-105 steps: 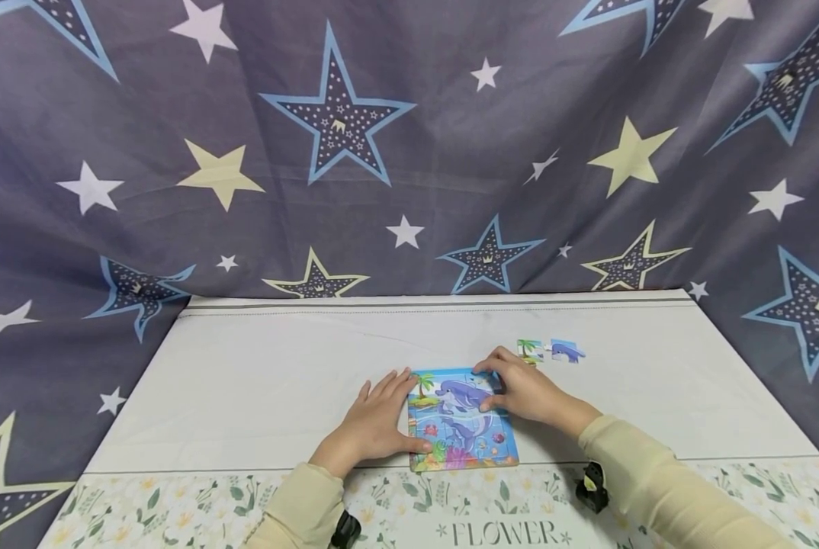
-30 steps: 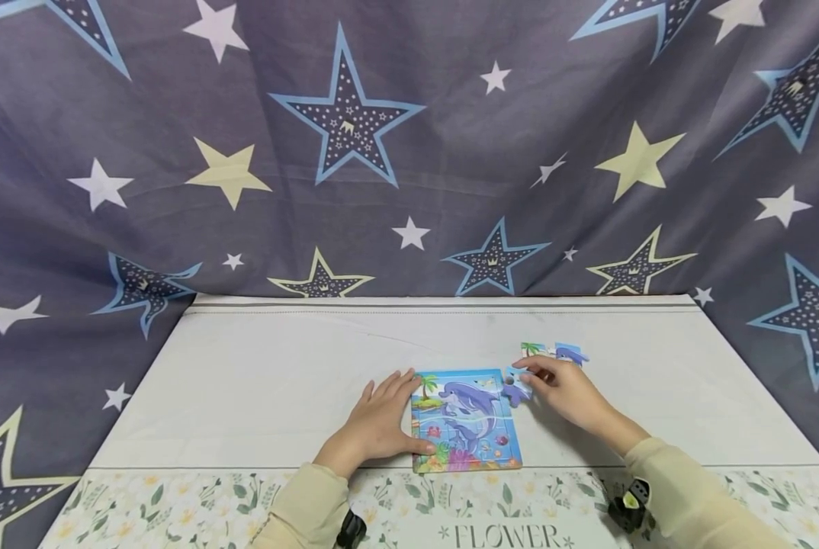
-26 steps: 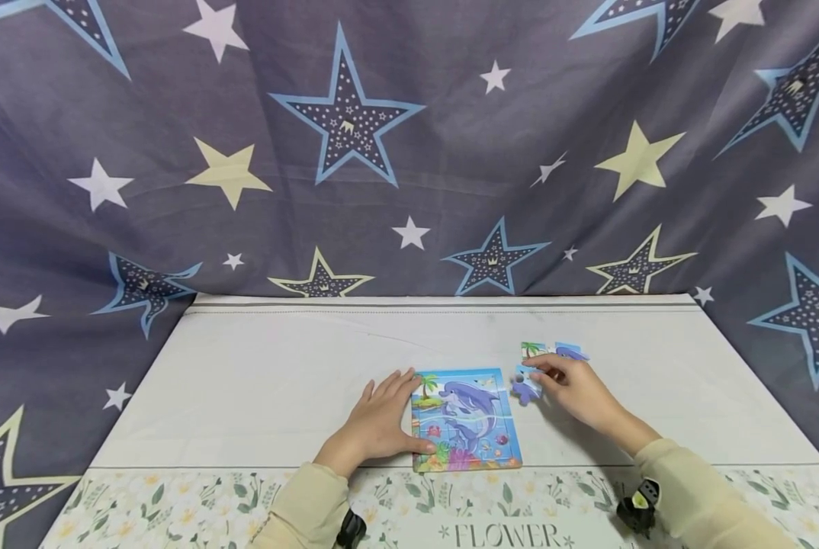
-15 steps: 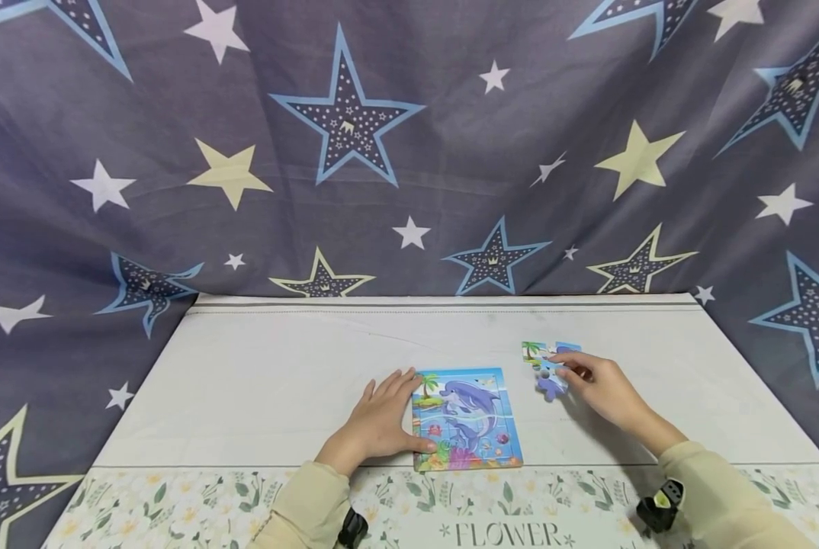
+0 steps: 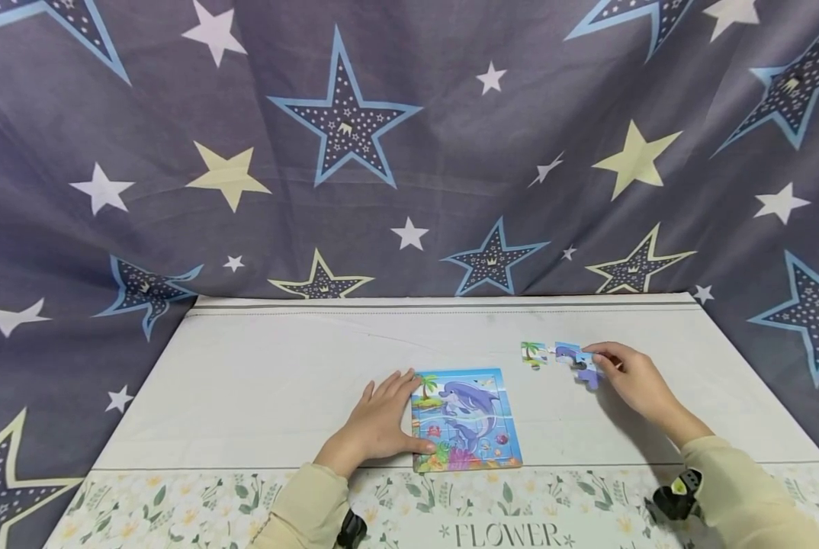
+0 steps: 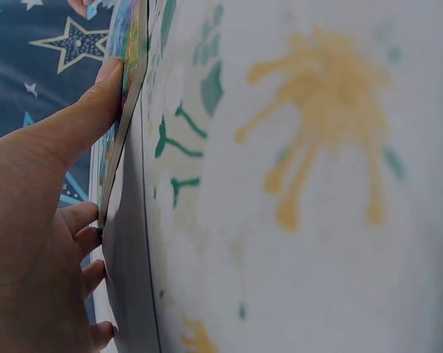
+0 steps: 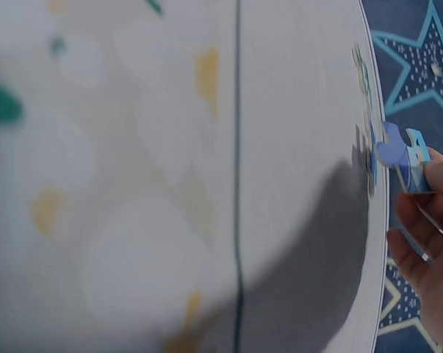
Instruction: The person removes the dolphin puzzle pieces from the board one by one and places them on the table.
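Only head view: dolphins (image 5: 471,395) on puzzle (image 5: 466,422)

Two hands (image 5: 375,423), one puzzle board (image 5: 467,419), three loose puzzle pieces (image 5: 534,354), two wrist devices (image 5: 677,494), one tablecloth (image 5: 300,366) and one curtain (image 5: 464,175) are showing

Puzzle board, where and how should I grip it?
Grip the board by its side edges, probably. The left hand spans the left edge, thumb on top; the right hand, once free of its piece, could come in low from the right, where nothing crowds the edge. The board lies flat on the table, and its edge looks thick enough to pinch.
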Action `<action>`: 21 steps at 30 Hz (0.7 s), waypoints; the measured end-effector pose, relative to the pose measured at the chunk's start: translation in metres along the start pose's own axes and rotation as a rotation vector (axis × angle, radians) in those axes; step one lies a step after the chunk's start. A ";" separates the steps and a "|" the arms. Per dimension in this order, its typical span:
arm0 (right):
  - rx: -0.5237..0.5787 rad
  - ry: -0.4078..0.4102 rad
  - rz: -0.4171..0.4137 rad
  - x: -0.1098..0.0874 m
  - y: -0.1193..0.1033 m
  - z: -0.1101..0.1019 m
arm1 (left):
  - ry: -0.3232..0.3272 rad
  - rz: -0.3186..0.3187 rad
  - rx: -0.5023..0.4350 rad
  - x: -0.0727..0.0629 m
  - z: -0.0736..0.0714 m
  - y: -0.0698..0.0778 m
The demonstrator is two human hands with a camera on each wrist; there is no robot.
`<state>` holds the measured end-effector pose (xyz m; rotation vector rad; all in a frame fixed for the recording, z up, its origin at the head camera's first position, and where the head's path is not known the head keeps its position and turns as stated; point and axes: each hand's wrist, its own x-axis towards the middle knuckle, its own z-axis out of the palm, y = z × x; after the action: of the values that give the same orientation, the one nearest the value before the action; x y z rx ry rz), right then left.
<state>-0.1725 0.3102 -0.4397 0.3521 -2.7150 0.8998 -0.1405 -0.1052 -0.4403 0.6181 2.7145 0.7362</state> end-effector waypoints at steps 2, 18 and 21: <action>-0.022 0.019 0.001 0.002 0.005 -0.002 | 0.002 0.002 0.000 0.000 0.000 0.000; -0.113 0.030 0.200 0.010 0.030 0.001 | 0.006 0.006 -0.003 0.000 0.002 -0.001; -0.108 0.036 0.210 0.012 0.033 0.004 | 0.014 0.007 -0.016 -0.001 0.003 -0.002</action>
<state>-0.1948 0.3313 -0.4570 0.0283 -2.7901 0.7978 -0.1397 -0.1058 -0.4440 0.6209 2.7181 0.7661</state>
